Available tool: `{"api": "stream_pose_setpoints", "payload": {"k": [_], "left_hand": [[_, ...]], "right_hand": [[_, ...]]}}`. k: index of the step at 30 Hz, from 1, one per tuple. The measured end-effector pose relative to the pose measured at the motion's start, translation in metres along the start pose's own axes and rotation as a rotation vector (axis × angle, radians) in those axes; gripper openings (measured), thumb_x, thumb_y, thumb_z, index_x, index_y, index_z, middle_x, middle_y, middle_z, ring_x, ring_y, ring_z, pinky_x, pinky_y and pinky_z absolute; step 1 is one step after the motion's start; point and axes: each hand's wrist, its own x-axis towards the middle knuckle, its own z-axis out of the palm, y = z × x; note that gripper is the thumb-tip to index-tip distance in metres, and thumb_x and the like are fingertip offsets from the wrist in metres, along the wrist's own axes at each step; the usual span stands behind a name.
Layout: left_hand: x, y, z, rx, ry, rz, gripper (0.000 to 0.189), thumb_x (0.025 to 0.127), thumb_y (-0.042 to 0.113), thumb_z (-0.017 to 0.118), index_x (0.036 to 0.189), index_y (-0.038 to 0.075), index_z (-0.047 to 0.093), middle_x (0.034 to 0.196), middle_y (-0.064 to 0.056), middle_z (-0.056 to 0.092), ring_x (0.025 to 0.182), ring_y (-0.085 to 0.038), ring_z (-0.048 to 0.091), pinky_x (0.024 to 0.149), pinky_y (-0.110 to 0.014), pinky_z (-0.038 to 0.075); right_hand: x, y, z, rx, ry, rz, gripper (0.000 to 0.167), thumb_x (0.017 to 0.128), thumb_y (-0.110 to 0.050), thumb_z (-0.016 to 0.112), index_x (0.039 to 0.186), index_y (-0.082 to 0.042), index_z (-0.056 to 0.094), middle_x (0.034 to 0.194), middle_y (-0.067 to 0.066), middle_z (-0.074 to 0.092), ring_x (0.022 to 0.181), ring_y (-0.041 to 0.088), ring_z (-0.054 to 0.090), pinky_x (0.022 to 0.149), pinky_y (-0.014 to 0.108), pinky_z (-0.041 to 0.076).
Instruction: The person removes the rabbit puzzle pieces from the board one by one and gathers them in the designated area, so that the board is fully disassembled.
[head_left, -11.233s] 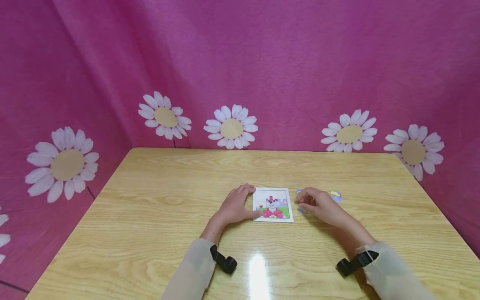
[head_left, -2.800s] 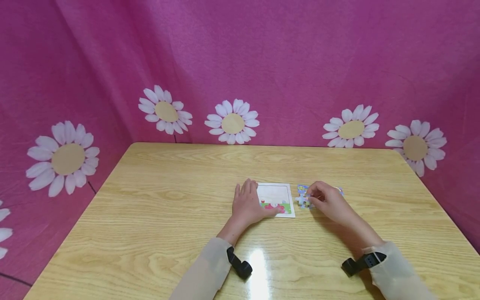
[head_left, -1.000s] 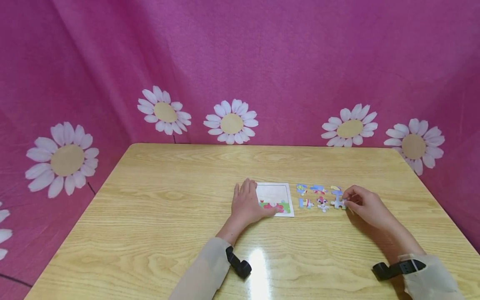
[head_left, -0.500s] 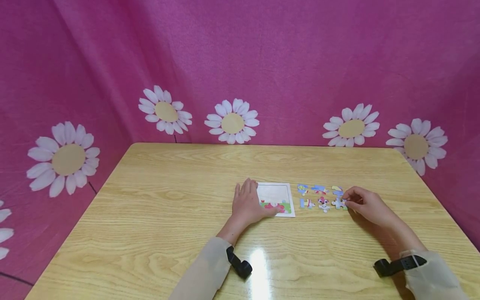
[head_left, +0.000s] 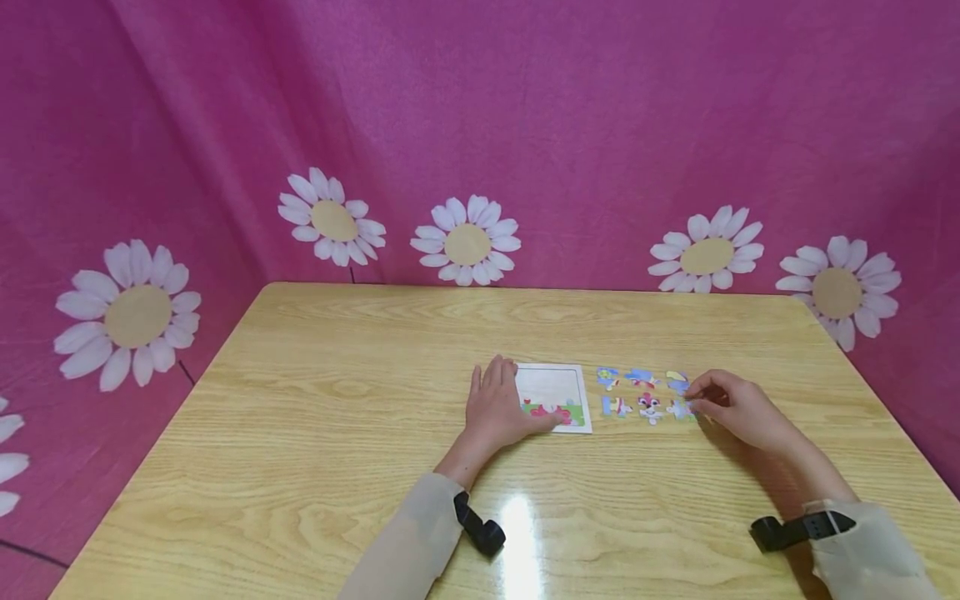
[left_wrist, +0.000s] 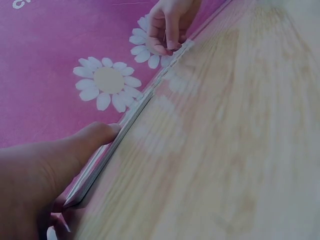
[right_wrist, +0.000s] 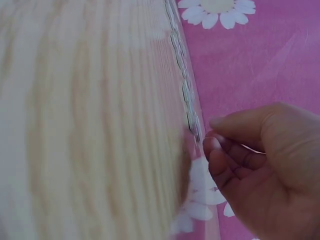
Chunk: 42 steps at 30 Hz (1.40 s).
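A small white-edged jigsaw puzzle board [head_left: 551, 384] lies on the table, with pink and green pieces along its lower part. My left hand [head_left: 495, 417] rests on its left side, fingers stretched along the edge and thumb laid over the front; the left wrist view shows the thumb [left_wrist: 102, 134] pressing on the board. To the right, loose puzzle pieces lie in two rows, among them a pink and white animal face [head_left: 648, 407]. At the right end of the front row, my right hand [head_left: 738, 410] pinches a pale blue puzzle piece [head_left: 679, 408], partly hidden by the fingertips.
The wood-grain table [head_left: 337, 400] extends on all sides of the board. Behind it hangs a pink cloth [head_left: 570, 150] with large white daisies. A black wrist camera [head_left: 480, 529] is strapped to each sleeve.
Earlier the face piece was in the board; now it lies among the loose ones. My right hand moved rightward along the rows, then stayed nearly still. The left hand slid further over the board.
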Motion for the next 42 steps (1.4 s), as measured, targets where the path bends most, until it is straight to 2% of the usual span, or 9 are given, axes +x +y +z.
{"api": "stream_pose_setpoints", "payload": {"k": [6,10,17,19,21,26,34,42], "left_hand": [[0.000,-0.001,-0.002,0.023,-0.006,0.015,0.105,0.070,0.072,0.070,0.144,0.006,0.034,0.154,-0.009,0.033,0.151,-0.023,0.022,0.127,-0.045,0.008],[0.000,-0.003,-0.005,0.005,-0.030,0.039,0.106,0.070,0.073,0.068,0.145,0.005,0.035,0.155,-0.010,0.033,0.151,-0.024,0.021,0.127,-0.046,0.008],[0.005,-0.017,-0.017,-0.049,-0.135,0.121,0.097,0.074,0.064,0.070,0.145,0.006,0.037,0.149,-0.007,0.039,0.145,-0.024,0.031,0.127,-0.043,0.013],[0.007,-0.023,-0.022,-0.075,-0.174,0.150,0.096,0.075,0.060,0.072,0.147,0.006,0.037,0.152,-0.007,0.038,0.147,-0.024,0.029,0.127,-0.042,0.013],[0.007,-0.028,-0.027,-0.084,-0.219,0.173,0.097,0.076,0.057,0.072,0.150,0.007,0.034,0.158,-0.007,0.032,0.152,-0.022,0.021,0.128,-0.042,0.011],[0.008,-0.037,-0.037,-0.098,-0.288,0.233,0.096,0.078,0.051,0.074,0.153,0.008,0.030,0.162,-0.008,0.027,0.154,-0.023,0.016,0.127,-0.042,0.011],[0.010,-0.043,-0.043,-0.125,-0.325,0.271,0.098,0.079,0.045,0.076,0.154,0.008,0.027,0.163,-0.010,0.023,0.154,-0.025,0.014,0.127,-0.043,0.010],[0.010,-0.045,-0.042,-0.136,-0.327,0.273,0.098,0.079,0.045,0.077,0.154,0.009,0.026,0.164,-0.009,0.022,0.154,-0.025,0.014,0.127,-0.044,0.010]], "right_hand": [[0.003,-0.017,0.006,0.036,0.035,-0.043,0.007,0.090,0.000,0.066,0.095,-0.003,0.064,0.090,0.008,0.067,0.076,-0.009,0.051,0.064,0.015,0.048],[0.010,-0.033,0.018,0.079,0.021,-0.080,0.006,0.089,0.000,0.067,0.093,-0.002,0.064,0.087,0.007,0.067,0.075,-0.008,0.052,0.063,0.016,0.049],[0.027,-0.060,0.043,0.123,-0.065,-0.110,0.006,0.090,-0.002,0.066,0.095,-0.005,0.064,0.093,0.007,0.065,0.075,-0.001,0.054,0.064,0.018,0.050],[0.032,-0.067,0.051,0.133,-0.080,-0.131,0.006,0.090,-0.002,0.066,0.095,-0.005,0.064,0.092,0.006,0.065,0.075,0.000,0.054,0.064,0.018,0.049],[0.037,-0.074,0.059,0.148,-0.093,-0.153,0.006,0.090,-0.002,0.066,0.095,-0.006,0.064,0.091,0.005,0.065,0.076,-0.001,0.054,0.066,0.018,0.049],[0.049,-0.096,0.074,0.197,-0.146,-0.177,0.006,0.091,-0.005,0.066,0.095,-0.008,0.064,0.089,0.003,0.065,0.077,0.002,0.054,0.068,0.018,0.049],[0.063,-0.124,0.090,0.211,-0.237,-0.210,0.011,0.090,-0.008,0.068,0.098,-0.005,0.063,0.085,0.005,0.063,0.074,0.006,0.053,0.065,0.019,0.048],[0.067,-0.136,0.101,0.193,-0.286,-0.238,0.017,0.085,-0.009,0.073,0.098,-0.002,0.064,0.078,0.002,0.060,0.068,0.003,0.050,0.062,0.017,0.045]]}}
